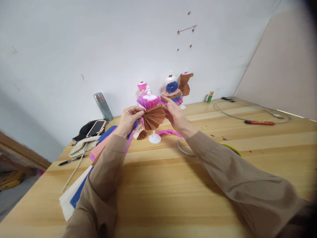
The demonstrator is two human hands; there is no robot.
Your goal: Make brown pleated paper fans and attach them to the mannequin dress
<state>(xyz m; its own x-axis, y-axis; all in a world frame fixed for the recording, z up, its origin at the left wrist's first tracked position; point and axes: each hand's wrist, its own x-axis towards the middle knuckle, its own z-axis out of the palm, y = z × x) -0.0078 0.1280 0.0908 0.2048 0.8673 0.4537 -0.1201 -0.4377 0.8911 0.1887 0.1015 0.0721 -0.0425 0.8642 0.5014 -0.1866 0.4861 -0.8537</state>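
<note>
A pleated brown paper fan [154, 118] is spread across the front of a small white dress form [149, 97] with a purple and pink paper top. My left hand [130, 119] pinches the fan's left side between thumb and fingers. At the fan's right edge is my right hand [174, 114], its fingers bent and partly hidden behind the paper, so its exact grip is unclear. The form's round white base [155, 138] stands on the table below the fan. A pink paper strip [169, 132] lies right of the base.
Several dressed forms stand behind, one with a blue paper flower [172, 87]. Coloured paper sheets [104, 145], a phone [96, 128] and a thermos [103, 106] are at left. A tape roll [186, 147], a glue stick [210, 97] and a red-handled cutter [259, 122] are at right.
</note>
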